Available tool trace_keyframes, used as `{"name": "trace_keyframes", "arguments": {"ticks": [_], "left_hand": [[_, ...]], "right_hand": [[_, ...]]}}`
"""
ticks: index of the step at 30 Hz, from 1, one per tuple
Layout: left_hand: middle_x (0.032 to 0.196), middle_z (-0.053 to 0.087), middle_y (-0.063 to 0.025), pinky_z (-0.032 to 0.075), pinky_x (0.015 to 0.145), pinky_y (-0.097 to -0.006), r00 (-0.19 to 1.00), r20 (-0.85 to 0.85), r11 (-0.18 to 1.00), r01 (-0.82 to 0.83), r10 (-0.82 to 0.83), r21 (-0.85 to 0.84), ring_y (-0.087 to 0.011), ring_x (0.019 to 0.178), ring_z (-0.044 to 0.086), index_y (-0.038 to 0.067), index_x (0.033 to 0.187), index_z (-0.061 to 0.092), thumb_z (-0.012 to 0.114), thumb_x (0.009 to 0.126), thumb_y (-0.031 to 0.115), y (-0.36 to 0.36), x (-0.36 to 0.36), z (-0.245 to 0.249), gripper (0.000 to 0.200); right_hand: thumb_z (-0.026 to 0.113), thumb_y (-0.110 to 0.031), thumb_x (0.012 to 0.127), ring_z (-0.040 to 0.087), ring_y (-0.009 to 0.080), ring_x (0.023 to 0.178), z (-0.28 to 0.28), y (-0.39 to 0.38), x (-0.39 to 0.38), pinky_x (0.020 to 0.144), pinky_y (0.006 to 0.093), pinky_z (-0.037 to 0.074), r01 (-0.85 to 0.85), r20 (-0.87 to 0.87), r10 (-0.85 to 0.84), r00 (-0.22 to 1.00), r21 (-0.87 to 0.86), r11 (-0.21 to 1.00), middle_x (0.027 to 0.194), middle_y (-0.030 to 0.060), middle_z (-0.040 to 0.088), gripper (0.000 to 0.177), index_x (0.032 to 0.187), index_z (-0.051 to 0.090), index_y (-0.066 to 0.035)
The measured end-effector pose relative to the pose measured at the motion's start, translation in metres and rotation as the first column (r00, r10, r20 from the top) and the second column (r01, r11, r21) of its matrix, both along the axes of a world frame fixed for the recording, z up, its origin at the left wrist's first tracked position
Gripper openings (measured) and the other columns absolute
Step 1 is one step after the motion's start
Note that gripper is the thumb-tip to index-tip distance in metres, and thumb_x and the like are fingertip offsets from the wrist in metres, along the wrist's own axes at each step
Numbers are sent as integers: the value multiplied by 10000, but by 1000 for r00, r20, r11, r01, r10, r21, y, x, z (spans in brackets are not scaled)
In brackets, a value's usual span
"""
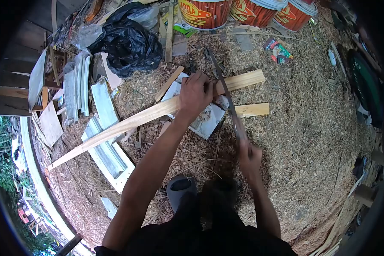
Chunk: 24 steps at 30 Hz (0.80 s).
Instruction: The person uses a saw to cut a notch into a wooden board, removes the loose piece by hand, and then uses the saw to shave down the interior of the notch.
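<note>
A long wooden plank (132, 126) runs from the lower left up to the right, its middle resting across a whitish block (207, 121). My left hand (195, 94) is wrapped over the plank above the block and presses it there. In my right hand (248, 158) is the handle of a handsaw (227, 91), slightly blurred. Its blade crosses the plank just right of my left hand and points away from me. A short wooden offcut (254, 109) lies on the ground right of the blade, and another small strip (170, 83) lies left of my left hand.
Several red-brown buckets (205, 15) stand at the back. A black plastic bag (130, 40) lies at the upper left. Pale moulded panels (109, 149) lie under the plank's left part. Wood shavings (307, 128) cover the ground. A colourful wrapper (280, 52) lies at the upper right.
</note>
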<state>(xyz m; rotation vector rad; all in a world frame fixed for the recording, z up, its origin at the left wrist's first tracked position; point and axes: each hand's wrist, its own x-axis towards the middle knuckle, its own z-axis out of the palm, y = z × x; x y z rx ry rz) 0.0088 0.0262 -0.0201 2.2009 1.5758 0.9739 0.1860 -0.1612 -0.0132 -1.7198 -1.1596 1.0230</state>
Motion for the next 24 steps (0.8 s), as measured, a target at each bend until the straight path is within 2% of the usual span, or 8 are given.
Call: {"name": "trace_keyframes", "arguments": {"ticks": [3,6,9,10,14,20,23,24], "left_hand": [[797,563,-73,377,747,-393,996,-82,999,17,-20,-41,-268,809,569,60,765,573,621,824,173,-3,-1,0,136],[802,558,-83,377,748,-406,997,-75,999,-30,28,-28,-279,813,568,57,771,565,621,823,171,-2,1,-1,137],[756,546,-88,364,705,-412,1000,-23,1000,-4,5,18,-298,767,550,50,739,543,615,834,172,-3,0,-3,171],[750,544,-89,370,708,-410,1000,-14,999,-12,13,39,-295,764,549,49,738,544,614,844,184,-3,0,-1,185],[748,536,-91,374,700,-406,1000,0,1000,-14,14,22,-296,758,546,45,737,536,612,845,186,-3,1,-1,193],[817,567,-88,377,745,-398,999,-47,996,1,-5,-89,-277,822,569,60,778,574,604,841,188,-2,-1,2,146],[827,567,-91,381,747,-410,998,-58,996,-40,35,-85,-282,828,571,57,785,573,603,835,173,-2,1,2,130],[827,567,-91,381,747,-410,998,-55,996,-43,39,-82,-282,828,571,57,785,573,603,835,173,-2,2,0,130]], "right_hand": [[563,-340,927,314,74,412,48,94,-30,394,314,251,-22,12,25,1000,-206,978,432,-26,347,556,482,426,-36],[564,-382,923,328,77,418,40,81,-25,397,317,260,-28,-26,24,999,-189,982,436,-23,347,572,488,431,-35],[554,-376,925,370,80,425,38,3,-10,414,312,299,31,52,-20,998,-229,973,436,-10,380,547,513,486,-23],[553,-318,928,395,63,439,25,-38,7,424,289,312,-42,106,63,992,-197,980,449,-17,408,493,541,539,-12],[551,-267,928,412,41,463,47,-79,13,425,271,304,28,-5,-31,1000,-249,968,465,-29,426,434,589,583,1],[544,-346,933,329,85,468,33,83,-29,419,325,270,-18,19,22,1000,-158,987,467,3,359,529,552,456,10],[512,-401,949,358,62,434,34,88,-25,396,275,253,-56,-28,53,998,-131,990,473,-43,409,541,528,470,-62],[535,-366,937,323,97,464,32,75,-22,437,343,282,-44,-17,42,999,-161,986,462,7,338,541,553,444,4]]}}
